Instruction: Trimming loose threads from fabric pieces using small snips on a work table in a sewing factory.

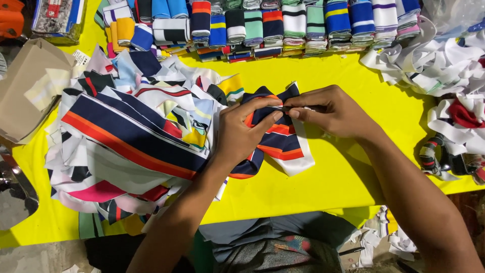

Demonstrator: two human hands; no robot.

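Head view, item list. Left hand [241, 132]: fingers closed, pinching a striped knit strip [275, 139], navy with orange and white bands, soft and folded. Right hand [331, 112]: fingertips pinched on the same strip's upper edge; a thin object between them, too small to tell. Strip lies at bench [328, 76] centre, on smooth yellow covering. Beside the left hand: loose heap of striped fabric pieces [131, 141]. Far edge: row of folded ribbed bands [273, 28]. Right: tangled white strips [444, 65]. Left: cardboard box [22, 91].
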